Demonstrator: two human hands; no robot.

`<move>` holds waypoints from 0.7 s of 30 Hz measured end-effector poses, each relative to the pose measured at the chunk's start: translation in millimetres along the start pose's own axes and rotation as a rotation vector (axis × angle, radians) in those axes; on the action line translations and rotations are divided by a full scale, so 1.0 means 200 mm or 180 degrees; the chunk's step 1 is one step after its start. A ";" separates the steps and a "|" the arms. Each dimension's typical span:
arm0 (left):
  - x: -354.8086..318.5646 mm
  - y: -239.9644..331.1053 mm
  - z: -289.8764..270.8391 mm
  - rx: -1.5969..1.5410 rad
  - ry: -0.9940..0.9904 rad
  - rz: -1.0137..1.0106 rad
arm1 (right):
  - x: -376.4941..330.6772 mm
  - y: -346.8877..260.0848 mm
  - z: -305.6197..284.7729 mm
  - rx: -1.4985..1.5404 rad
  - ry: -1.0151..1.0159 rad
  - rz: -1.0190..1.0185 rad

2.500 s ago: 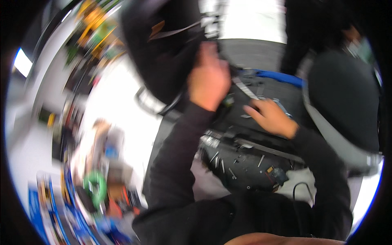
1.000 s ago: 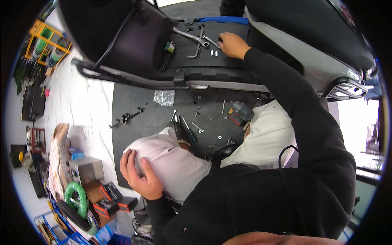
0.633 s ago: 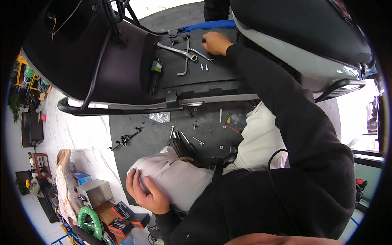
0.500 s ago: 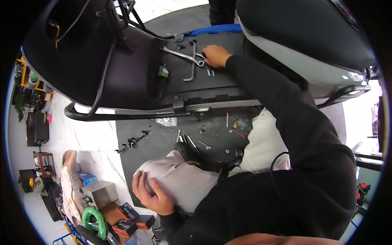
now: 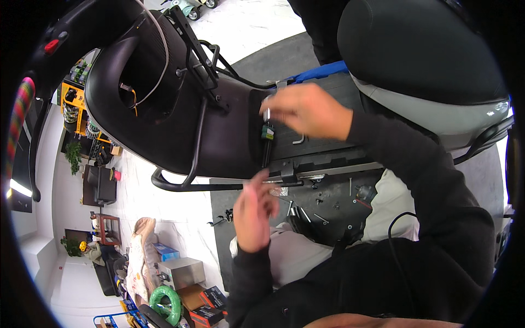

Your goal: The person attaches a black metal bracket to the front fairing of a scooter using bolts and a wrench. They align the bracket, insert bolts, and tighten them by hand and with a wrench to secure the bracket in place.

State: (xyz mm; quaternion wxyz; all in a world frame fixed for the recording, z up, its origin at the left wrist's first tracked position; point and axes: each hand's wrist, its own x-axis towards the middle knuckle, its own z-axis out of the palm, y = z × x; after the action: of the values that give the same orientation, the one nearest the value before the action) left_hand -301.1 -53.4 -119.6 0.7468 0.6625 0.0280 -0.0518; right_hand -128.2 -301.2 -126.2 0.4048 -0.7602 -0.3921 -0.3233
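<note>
My right hand (image 5: pixel 309 112), blurred by motion, is over the scooter's footboard (image 5: pixel 322 147) with its fingers bent together. At its fingertips a shiny metal piece (image 5: pixel 267 113) shows; its kind is hidden by the hand. Just below lies a green-and-black tool (image 5: pixel 267 134) with a long black part, against the front of the footboard. The bent end of a hex key (image 5: pixel 298 140) sticks out under the hand. My left hand (image 5: pixel 255 213), raised over my knee at the scooter's near side, is open and empty, its fingers blurred.
The black seat (image 5: pixel 415 49) rises at right, the front shield with its black tube guard (image 5: pixel 197 142) at left. Bolts, washers and metal rods (image 5: pixel 305 214) lie on the dark mat below. Boxes (image 5: pixel 183 272) and a green ring (image 5: pixel 165 306) stand lower left. Another person's dark-clad leg (image 5: pixel 322 33) is beyond.
My view has swung left, so the scooter sits further right and lower. My right hand has moved toward the front of the footboard. My left hand has lifted off my knee.
</note>
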 end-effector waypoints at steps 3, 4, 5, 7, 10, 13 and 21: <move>0.39 0.08 0.08 -0.1035 -0.0534 -0.0510 | -0.04 -0.24 -0.01 -0.0035 -0.0421 -0.0853; 0.49 0.09 0.09 -0.0846 -0.0707 -0.0441 | -0.06 -0.26 0.00 0.0024 -0.0407 -0.1088; 0.55 0.07 0.11 -0.0629 -0.0497 -0.0227 | -0.07 -0.26 0.00 0.0080 -0.0387 -0.0890; 0.63 0.04 0.13 -0.0757 -0.0173 -0.0258 | -0.09 -0.22 0.02 0.0171 -0.0393 -0.0514; 0.67 -0.01 0.17 -0.0843 0.0087 0.0228 | -0.07 -0.13 0.05 0.1875 -0.0773 0.1613; 0.70 -0.05 0.20 -0.0429 0.0440 0.0631 | -0.05 -0.12 0.11 0.2209 -0.0810 0.2240; 0.88 -0.05 0.07 0.0402 0.1334 0.1869 | 0.19 0.08 0.29 0.0632 0.0051 0.1468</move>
State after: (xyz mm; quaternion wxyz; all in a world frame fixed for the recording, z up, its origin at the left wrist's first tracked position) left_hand -128.7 -76.4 -147.9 0.6655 0.6833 -0.0143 0.3001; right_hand -86.5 -243.7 -129.1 0.5436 -0.7835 -0.2349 -0.1883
